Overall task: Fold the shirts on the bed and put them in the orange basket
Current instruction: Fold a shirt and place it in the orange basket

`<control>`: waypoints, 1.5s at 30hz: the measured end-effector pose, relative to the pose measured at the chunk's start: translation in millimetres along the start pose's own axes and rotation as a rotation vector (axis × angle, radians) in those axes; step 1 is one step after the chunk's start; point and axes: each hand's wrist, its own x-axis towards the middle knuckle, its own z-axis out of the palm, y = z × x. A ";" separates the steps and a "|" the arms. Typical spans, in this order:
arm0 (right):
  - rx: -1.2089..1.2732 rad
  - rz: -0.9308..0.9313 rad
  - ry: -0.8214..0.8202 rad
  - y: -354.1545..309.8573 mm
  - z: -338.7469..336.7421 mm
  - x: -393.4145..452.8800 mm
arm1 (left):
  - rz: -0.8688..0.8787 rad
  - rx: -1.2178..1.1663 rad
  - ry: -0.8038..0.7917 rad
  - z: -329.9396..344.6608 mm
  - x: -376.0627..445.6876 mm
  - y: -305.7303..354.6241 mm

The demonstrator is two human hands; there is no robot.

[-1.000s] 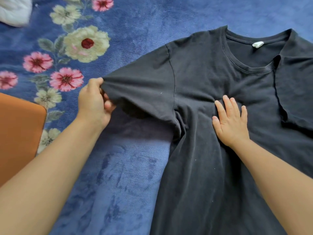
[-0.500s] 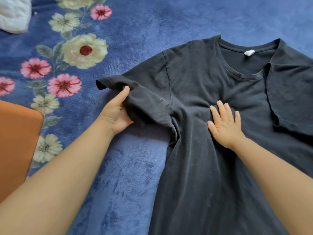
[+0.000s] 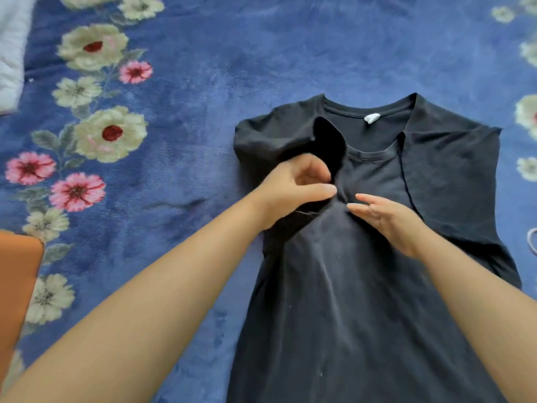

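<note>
At the far left edge I see the orange basket (image 3: 16, 289), only one corner of it, and I cannot see anything inside. On the blue flowered blanket (image 3: 180, 91) lies the black shirt (image 3: 343, 301), front side up. My left hand (image 3: 293, 189) pinches the left sleeve (image 3: 293, 138) and brings it over the chest; the cloth there stands up and is not flat. Just beside it, my right hand (image 3: 389, 218) has straight fingers and rests lightly on the chest, holding nothing. The right sleeve (image 3: 447, 170) is already folded inward. I judge the folding is about half done: the lower part must be folded, then the shirt goes to the basket.
</note>
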 end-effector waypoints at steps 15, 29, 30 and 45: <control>-1.107 -0.644 0.313 -57.4 53.6 30.4 | 0.199 1.220 0.295 -66.6 -30.7 -125.5; -1.470 -0.369 0.223 -98.0 55.3 78.7 | 0.753 1.079 0.236 -19.6 -48.2 -162.6; -1.477 -0.365 0.238 -97.7 58.0 80.0 | 0.757 1.104 0.241 -20.3 -48.6 -163.4; -1.194 -0.367 0.123 -145.1 149.3 122.9 | 0.787 1.148 0.294 -16.8 -40.3 -171.7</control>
